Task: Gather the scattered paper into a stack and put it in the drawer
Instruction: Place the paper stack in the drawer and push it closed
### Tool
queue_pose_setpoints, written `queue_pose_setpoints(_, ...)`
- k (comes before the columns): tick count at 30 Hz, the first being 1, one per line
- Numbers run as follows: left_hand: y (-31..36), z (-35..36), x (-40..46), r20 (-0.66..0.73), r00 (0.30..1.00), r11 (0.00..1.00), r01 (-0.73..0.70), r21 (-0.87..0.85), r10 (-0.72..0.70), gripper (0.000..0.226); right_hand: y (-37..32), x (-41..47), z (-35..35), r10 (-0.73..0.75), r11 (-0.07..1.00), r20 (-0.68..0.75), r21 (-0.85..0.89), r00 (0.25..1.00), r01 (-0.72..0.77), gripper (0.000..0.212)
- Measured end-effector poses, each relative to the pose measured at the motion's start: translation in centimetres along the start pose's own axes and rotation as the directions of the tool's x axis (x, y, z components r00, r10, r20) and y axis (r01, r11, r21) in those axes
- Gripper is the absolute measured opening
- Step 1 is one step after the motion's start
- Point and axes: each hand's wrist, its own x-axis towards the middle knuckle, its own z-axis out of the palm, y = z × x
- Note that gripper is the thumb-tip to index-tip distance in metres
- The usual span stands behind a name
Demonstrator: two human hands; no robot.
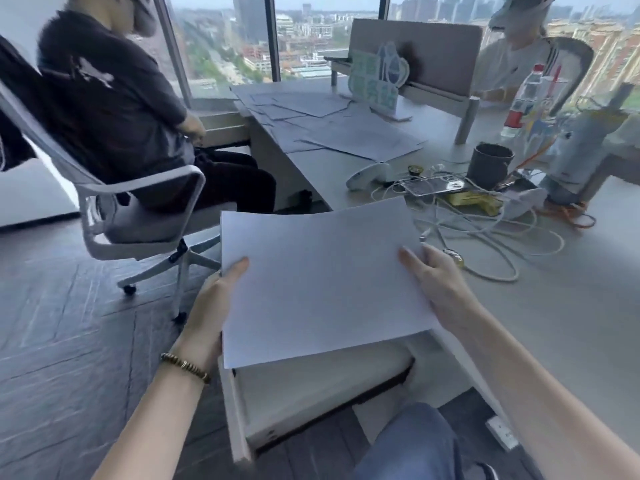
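Observation:
A stack of white paper [318,282] is held flat in the air just above the open white drawer [239,410], which is pulled out from under the desk edge. My left hand [216,299] grips the stack's left edge, thumb on top. My right hand [436,285] grips the right edge, thumb on top. The drawer's inside looks bare where it shows; the stack hides its far part. More loose sheets [332,129] lie spread over the far end of the desk.
On the desk [554,323] to the right lie tangled white cables [485,237], a phone [433,185], a dark cup [490,166] and a bottle [526,98]. A person sits on a white office chair [114,209] to the left. Another person sits at the far right.

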Motion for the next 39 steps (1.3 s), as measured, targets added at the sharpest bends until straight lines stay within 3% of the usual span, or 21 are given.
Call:
queue_pose_setpoints(6,-0.8,-4.3,0.7,-0.078,0.997,0.998,0.019,0.063,-0.014,0.028,1.1,1.6,4.5,0.069,0.998,0.071,-0.018,0.995,-0.068,0.022)
queue_pose_setpoints(10,-1.3,-5.5,0.4,-0.092,0.996,0.998,0.026,0.052,-0.021,0.062,2.7,2.2,6.4,0.157,0.987,0.053,-0.029,0.986,-0.156,0.027)
queue_pose_setpoints(14,-2.8,-5.4,0.7,-0.073,0.995,0.997,0.066,0.044,-0.062,0.033,3.8,2.4,7.1,0.283,0.959,0.033,-0.042,0.958,-0.282,0.012)
queue_pose_setpoints(18,-4.5,-5.5,1.2,-0.088,0.989,0.991,0.126,0.048,-0.122,0.045,5.3,2.4,7.1,0.364,0.928,-0.026,-0.072,0.931,-0.364,0.021)
queue_pose_setpoints(22,-7.4,-6.3,2.7,-0.100,0.964,0.968,0.240,-0.074,-0.247,0.097,6.9,2.8,7.2,0.383,0.916,-0.014,-0.121,0.924,-0.382,0.023)
queue_pose_setpoints(25,-7.7,-5.3,2.7,-0.064,0.952,0.946,0.290,-0.144,-0.301,0.053,8.4,3.5,7.2,0.412,0.894,-0.005,-0.190,0.911,-0.406,0.027)
queue_pose_setpoints(27,-8.6,-5.0,2.9,-0.046,0.939,0.929,0.329,-0.170,-0.341,0.041,8.9,3.9,7.3,0.421,0.879,0.012,-0.253,0.907,-0.404,0.027)
queue_pose_setpoints(30,-8.9,-4.5,3.1,-0.063,0.930,0.919,0.347,-0.187,-0.363,0.041,9.7,4.8,7.6,0.430,0.858,0.032,-0.325,0.902,-0.397,0.028)
queue_pose_setpoints(37,-11.1,-4.2,3.8,-0.059,0.897,0.875,0.411,-0.256,-0.438,0.052,11.5,6.0,8.6,0.466,0.847,0.047,-0.312,0.884,-0.430,0.022)
queue_pose_setpoints(39,-11.4,-3.6,3.8,-0.043,0.889,0.868,0.432,-0.244,-0.455,0.050,12.1,6.1,9.0,0.470,0.851,0.051,-0.291,0.881,-0.437,0.033)
